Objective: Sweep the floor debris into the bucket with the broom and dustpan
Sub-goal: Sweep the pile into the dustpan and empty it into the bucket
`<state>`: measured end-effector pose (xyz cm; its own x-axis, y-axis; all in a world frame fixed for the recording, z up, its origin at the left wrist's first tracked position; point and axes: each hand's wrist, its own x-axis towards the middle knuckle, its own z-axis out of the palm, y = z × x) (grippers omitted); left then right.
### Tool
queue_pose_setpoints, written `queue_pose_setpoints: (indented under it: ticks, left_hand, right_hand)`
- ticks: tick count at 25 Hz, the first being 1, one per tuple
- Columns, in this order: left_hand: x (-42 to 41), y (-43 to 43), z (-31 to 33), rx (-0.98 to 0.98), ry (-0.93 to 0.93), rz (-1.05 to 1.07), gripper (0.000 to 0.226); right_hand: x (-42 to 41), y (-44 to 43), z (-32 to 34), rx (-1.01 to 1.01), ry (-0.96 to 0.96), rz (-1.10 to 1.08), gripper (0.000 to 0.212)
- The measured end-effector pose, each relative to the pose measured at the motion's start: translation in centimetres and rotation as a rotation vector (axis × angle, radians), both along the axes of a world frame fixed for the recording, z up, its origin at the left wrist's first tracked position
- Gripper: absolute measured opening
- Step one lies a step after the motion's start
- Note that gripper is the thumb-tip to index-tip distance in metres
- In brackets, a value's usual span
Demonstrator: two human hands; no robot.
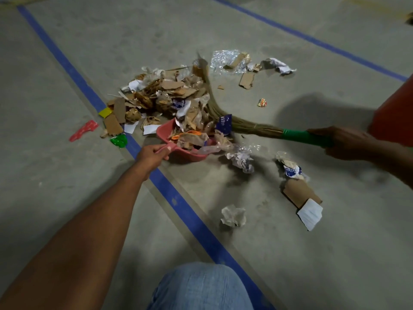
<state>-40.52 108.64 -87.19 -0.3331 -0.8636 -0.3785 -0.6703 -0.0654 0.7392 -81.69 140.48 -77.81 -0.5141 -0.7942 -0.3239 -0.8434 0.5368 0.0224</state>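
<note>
My left hand (152,156) grips the handle of a pink dustpan (166,130) that lies on the concrete floor at the near edge of a debris pile (165,95) of torn cardboard, paper and plastic wrap. The pan holds several scraps. My right hand (344,140) grips the green handle of a grass broom (257,127). Its bristles curve up along the right side of the pile, against the debris. An orange-red object (395,113), possibly the bucket, shows at the right edge, mostly out of frame.
Loose scraps lie apart from the pile: cardboard and white paper (301,195) at near right, a crumpled paper ball (233,215), clear plastic and cardboard (234,61) beyond the broom, a red plastic piece (83,130) at left. Blue tape lines (190,218) cross the floor. My knee (201,287) is at bottom.
</note>
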Motion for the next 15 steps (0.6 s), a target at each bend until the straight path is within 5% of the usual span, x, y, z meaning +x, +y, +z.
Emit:
queue_pose_setpoints:
  ticks: [3, 8, 15]
  left_hand:
    - [1.2, -0.4, 0.2, -0.047, -0.069, -0.046, 0.046]
    - [5.2, -2.4, 0.1, -0.089, -0.121, -0.095, 0.054]
    - [6.7, -4.8, 1.5, -0.035, -0.174, -0.132, 0.054]
  right_hand:
    - [-2.0, 3.1, 0.1, -0.053, 0.076, -0.11, 0.082]
    - [-16.2, 10.5, -7.0, -0.245, -0.094, -0.248, 0.081]
    - [0.3, -1.5, -2.3, -0.121, 0.004, -0.196, 0.073]
